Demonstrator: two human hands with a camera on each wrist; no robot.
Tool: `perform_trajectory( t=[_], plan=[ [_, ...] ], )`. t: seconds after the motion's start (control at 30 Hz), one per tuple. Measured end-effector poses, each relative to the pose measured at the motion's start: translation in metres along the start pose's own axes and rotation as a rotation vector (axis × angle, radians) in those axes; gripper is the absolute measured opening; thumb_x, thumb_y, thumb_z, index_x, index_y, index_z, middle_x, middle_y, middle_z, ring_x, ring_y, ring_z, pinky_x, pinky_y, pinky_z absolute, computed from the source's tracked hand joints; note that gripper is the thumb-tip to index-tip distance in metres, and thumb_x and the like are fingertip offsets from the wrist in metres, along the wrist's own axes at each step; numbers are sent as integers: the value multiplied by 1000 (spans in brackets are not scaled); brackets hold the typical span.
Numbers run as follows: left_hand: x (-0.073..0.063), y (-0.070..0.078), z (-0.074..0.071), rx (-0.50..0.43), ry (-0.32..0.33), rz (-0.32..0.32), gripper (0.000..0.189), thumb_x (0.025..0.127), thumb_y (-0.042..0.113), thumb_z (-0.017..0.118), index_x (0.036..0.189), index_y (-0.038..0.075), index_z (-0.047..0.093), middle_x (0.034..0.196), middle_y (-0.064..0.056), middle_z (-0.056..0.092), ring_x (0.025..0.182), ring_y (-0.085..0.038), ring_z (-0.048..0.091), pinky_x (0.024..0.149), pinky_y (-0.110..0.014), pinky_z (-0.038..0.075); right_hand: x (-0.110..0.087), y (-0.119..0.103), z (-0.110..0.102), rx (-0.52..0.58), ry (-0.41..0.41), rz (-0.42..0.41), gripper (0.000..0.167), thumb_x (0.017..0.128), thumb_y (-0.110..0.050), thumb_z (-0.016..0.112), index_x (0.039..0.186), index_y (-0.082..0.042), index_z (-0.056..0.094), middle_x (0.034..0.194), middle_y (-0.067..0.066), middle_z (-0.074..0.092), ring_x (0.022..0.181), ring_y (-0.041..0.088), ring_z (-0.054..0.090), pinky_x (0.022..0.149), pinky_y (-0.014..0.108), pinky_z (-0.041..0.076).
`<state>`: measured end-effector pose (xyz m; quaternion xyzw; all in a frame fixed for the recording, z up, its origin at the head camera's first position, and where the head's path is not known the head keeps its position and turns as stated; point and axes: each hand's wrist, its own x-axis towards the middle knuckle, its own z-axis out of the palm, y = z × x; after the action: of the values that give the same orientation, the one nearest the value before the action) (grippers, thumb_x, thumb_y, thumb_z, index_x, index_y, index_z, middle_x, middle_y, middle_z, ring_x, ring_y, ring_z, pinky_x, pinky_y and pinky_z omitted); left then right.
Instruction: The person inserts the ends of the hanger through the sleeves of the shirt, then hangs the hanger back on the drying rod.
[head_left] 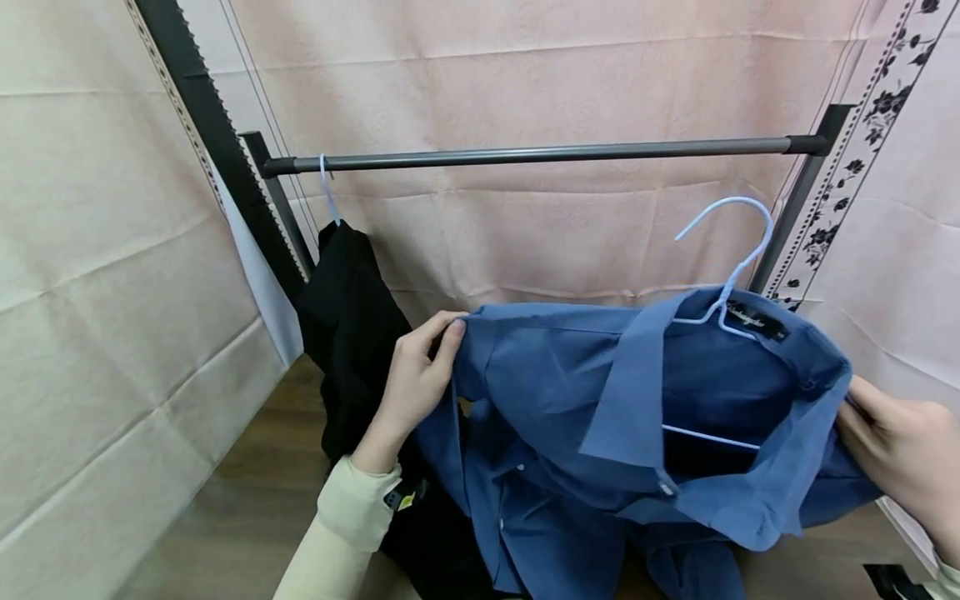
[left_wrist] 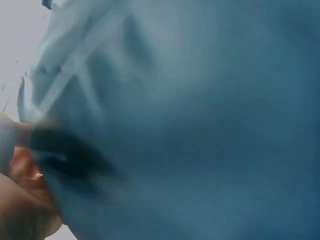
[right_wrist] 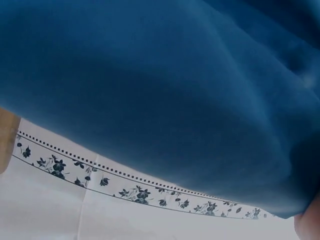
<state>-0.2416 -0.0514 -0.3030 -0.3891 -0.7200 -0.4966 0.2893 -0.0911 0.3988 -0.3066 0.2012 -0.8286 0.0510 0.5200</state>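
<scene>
A blue collared shirt is held up in front of the rack, with a light blue hanger inside it and the hook rising out of the collar. My left hand pinches one shoulder of the shirt between thumb and fingers. At the other shoulder, beside the collar, my right hand grips the cloth, its fingertips partly hidden by the fabric. The hanger's hook stands below the rail, apart from it. Blue cloth fills most of the left wrist view, and blue cloth covers much of the right wrist view.
A dark metal rail runs across the rack. At its left end a black garment hangs on another light blue hanger, close behind my left arm. Pale curtains with a floral border surround the rack, above a wooden floor.
</scene>
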Motion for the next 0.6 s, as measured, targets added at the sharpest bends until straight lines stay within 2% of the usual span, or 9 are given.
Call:
perform_trajectory(
  t=[0.1, 0.2, 0.27, 0.3, 0.4, 0.43, 0.5, 0.57, 0.6],
  plan=[
    [4, 2, 0, -1, -88, -144, 23, 108, 25, 51, 102, 13, 70, 75, 2, 57, 67, -13, 51, 64, -28, 40, -3, 1, 2, 46, 48, 26, 74, 106, -56, 35, 99, 9, 69, 58, 26, 61, 39, 1, 47, 36, 24, 35],
    [6, -2, 6, -22, -182, -239, 29, 109, 34, 47, 98, 15, 66, 73, 1, 52, 69, -15, 51, 67, -30, 40, -4, 1, 3, 41, 94, 70, 73, 104, -59, 38, 105, 7, 69, 63, 29, 62, 40, 2, 51, 41, 18, 36],
    [4, -6, 11, -44, -221, -288, 32, 109, 38, 45, 102, 15, 66, 78, -3, 54, 74, -18, 53, 70, -34, 42, -4, 0, 3, 64, 108, 104, 70, 105, -57, 39, 106, 8, 68, 79, 21, 71, 58, -11, 55, 57, 9, 41],
    [2, -8, 13, -48, -235, -319, 33, 108, 41, 45, 107, 15, 67, 85, -2, 58, 80, -18, 56, 74, -35, 44, -4, 0, 2, 80, 107, 118, 68, 106, -53, 40, 110, 8, 69, 96, 12, 75, 70, -15, 57, 69, 6, 42],
    [-6, -16, 23, -64, -326, -418, 46, 103, 53, 51, 135, 23, 61, 118, 1, 65, 105, -15, 61, 92, -38, 47, 0, -2, 1, 151, 104, 188, 57, 109, -38, 45, 111, 14, 66, 126, -26, 61, 100, -26, 45, 92, 3, 31],
    [-8, -19, 27, -75, -372, -447, 53, 100, 56, 54, 144, 26, 54, 131, 2, 62, 115, -16, 59, 99, -40, 45, 1, -2, 1, 167, 93, 212, 52, 109, -32, 45, 113, 16, 64, 130, -24, 59, 106, -28, 39, 95, 2, 27],
    [-14, -28, 35, -89, -464, -506, 71, 94, 61, 62, 155, 34, 38, 148, 6, 50, 130, -15, 52, 109, -41, 40, 4, -2, -1, 163, 58, 255, 41, 109, -21, 47, 116, 17, 62, 130, -6, 66, 109, -28, 38, 97, 2, 25],
    [-20, -38, 44, -98, -543, -545, 82, 89, 58, 70, 157, 33, 31, 151, 4, 48, 130, -17, 52, 109, -42, 39, 6, -1, -1, 116, 26, 293, 32, 108, -13, 48, 115, 15, 61, 116, 19, 69, 104, -11, 56, 100, 7, 30],
    [-23, -44, 48, -88, -567, -567, 87, 88, 57, 73, 158, 31, 30, 152, 2, 47, 131, -20, 52, 110, -43, 39, 8, 0, -1, 99, 13, 298, 29, 108, -11, 48, 114, 14, 61, 106, 31, 66, 100, -11, 55, 98, 8, 30]
  ],
)
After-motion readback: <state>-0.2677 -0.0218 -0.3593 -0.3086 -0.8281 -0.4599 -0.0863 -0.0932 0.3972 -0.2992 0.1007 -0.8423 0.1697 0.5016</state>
